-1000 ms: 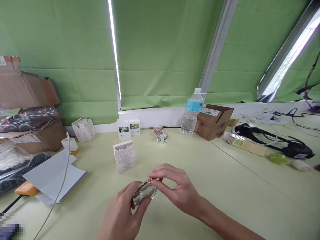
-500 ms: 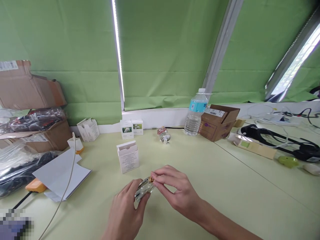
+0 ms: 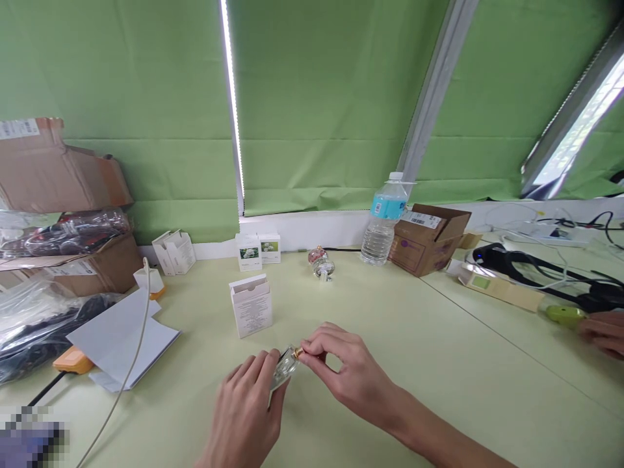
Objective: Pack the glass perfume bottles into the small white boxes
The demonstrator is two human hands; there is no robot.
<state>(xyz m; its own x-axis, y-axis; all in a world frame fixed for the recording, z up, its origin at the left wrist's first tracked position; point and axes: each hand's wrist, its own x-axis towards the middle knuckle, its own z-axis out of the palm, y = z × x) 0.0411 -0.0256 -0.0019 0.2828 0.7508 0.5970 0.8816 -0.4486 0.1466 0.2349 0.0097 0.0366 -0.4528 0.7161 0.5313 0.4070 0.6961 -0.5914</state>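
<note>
My left hand (image 3: pixel 248 403) is closed round a clear glass bottle (image 3: pixel 285 369), tilted with its gold neck toward the right. At that neck, my right hand (image 3: pixel 341 364) pinches a small reddish piece, partly hidden by the fingertips; I cannot tell whether it is a cap. Just behind my hands stands an open white box (image 3: pixel 251 305) with printed text. Farther back, a pink and clear glass bottle (image 3: pixel 320 261) sits on the table.
White boxes with flower pictures (image 3: pixel 250 253) stand at the back. A water bottle (image 3: pixel 383 224) and a cardboard box (image 3: pixel 426 240) are right of them. Papers (image 3: pixel 121 338) and a cable lie left. Another person's hand (image 3: pixel 604 331) shows at the right edge, near a green object (image 3: pixel 564 315).
My left hand has turned the bottle slightly, and its neck now points more to the right. Another person's hand has come in at the right edge.
</note>
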